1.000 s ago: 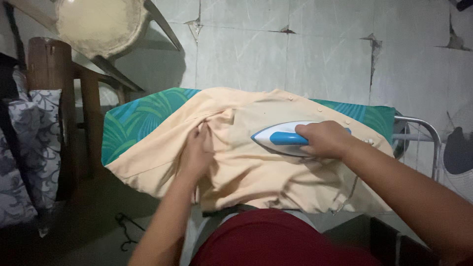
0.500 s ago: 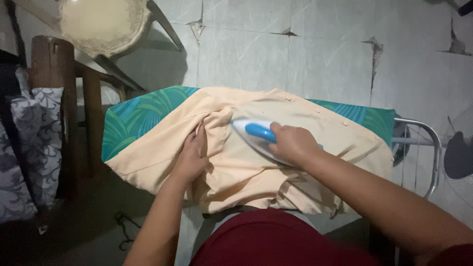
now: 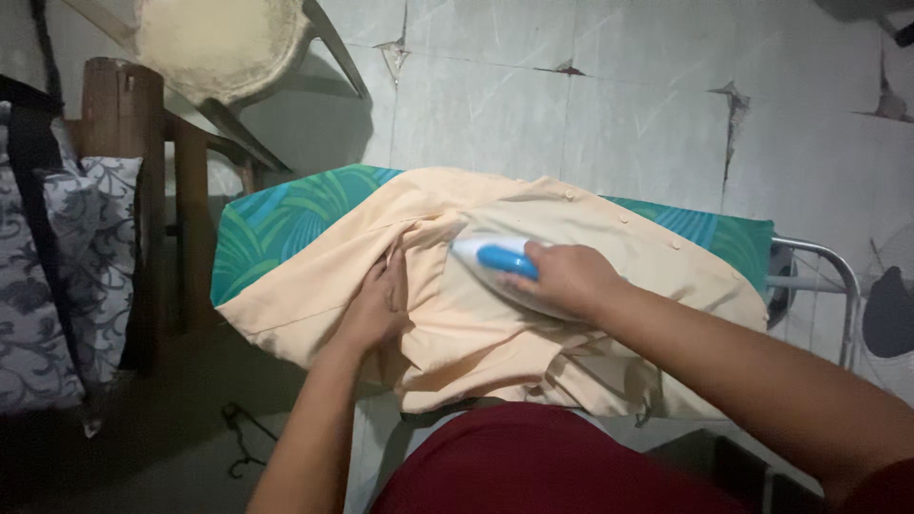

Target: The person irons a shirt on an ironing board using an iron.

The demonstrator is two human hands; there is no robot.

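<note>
The right hand (image 3: pixel 569 278) wraps the blue-handled iron (image 3: pixel 497 264) on the peach shirt (image 3: pixel 495 333), while the left hand (image 3: pixel 376 305), fingers spread flat beside the iron, pins the fabric taut on the ironing board (image 3: pixel 276 224).

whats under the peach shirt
An ironing board with a green and blue leaf-print cover lies under the peach shirt, showing at both ends. Its middle is hidden by the cloth, the left hand and the iron.

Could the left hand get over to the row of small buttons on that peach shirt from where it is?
Probably not directly: the left hand presses the peach shirt near its folds, and the iron under the right hand lies between it and the buttons.
</note>
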